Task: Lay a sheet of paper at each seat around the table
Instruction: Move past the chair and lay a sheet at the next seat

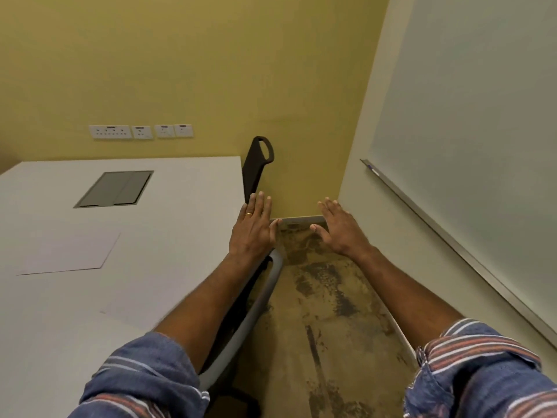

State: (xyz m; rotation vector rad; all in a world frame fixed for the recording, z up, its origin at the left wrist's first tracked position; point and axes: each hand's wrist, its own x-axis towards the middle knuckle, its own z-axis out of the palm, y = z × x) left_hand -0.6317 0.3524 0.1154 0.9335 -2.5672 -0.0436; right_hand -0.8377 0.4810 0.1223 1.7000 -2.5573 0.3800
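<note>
A white sheet of paper [70, 253] lies flat on the white table [180, 236] at the left. A second sheet [132, 300] lies nearer the table's right edge, partly under my left forearm. My left hand [253, 227], with a ring on one finger, is stretched out flat with straight fingers over the table's right edge and holds nothing. My right hand [339, 229] is also spread, palm down, in the air over the floor, and it is empty. A chair [256, 297] is pushed in at the table's right side, under my left arm.
A grey cable hatch [116, 188] is set into the table top. A second black chair back [257, 164] stands at the table's far corner by the yellow wall. A whiteboard [470, 131] with a marker tray covers the right wall. Mottled carpet runs between table and wall.
</note>
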